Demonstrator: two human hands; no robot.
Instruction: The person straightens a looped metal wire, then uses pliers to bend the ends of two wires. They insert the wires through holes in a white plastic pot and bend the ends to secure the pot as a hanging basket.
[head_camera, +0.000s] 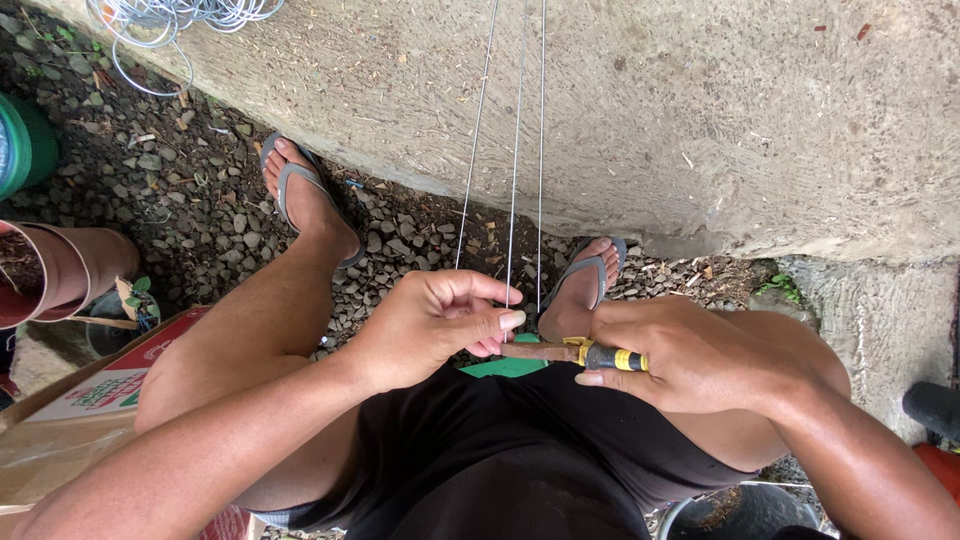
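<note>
Above a seated person's lap, the left hand pinches closed on the near ends of three thin wires, while the right hand, at three o'clock from it, is clamped around the yellow-and-black handle of a rusty tool whose tip meets the left fingers. Outward, the wires run toward twelve o'clock over gravel and a concrete slab, between two feet in grey sandals, with a wire coil at eleven o'clock.

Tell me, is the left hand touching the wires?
Touching. The head view shows the left hand fingers pinched around the wires at their near ends.
</note>
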